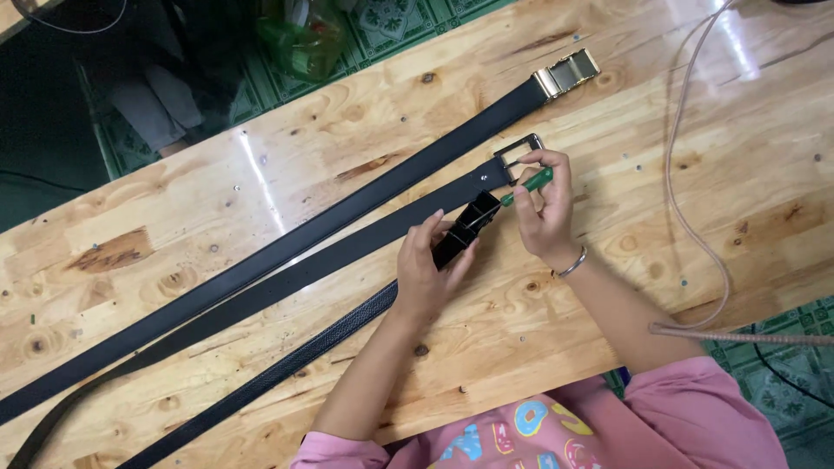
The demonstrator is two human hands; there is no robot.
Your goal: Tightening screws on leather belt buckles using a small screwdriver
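Observation:
My left hand (426, 269) grips the black buckle end (466, 227) of a textured black belt (287, 369) that runs down to the lower left. My right hand (546, 208) holds a small green-handled screwdriver (527, 187), its tip at that buckle end. Two more black belts lie diagonally across the wooden table (217, 200): one with a gold buckle (566, 73) at the upper right, one with a silver frame buckle (519, 152) just above my right hand.
A thin pinkish cable (682, 208) curves down the right side of the table to a braided rod (738, 334) at the edge. Beyond the far edge is a green patterned floor with a plastic bag (300, 39) and a seated person's legs (156, 104).

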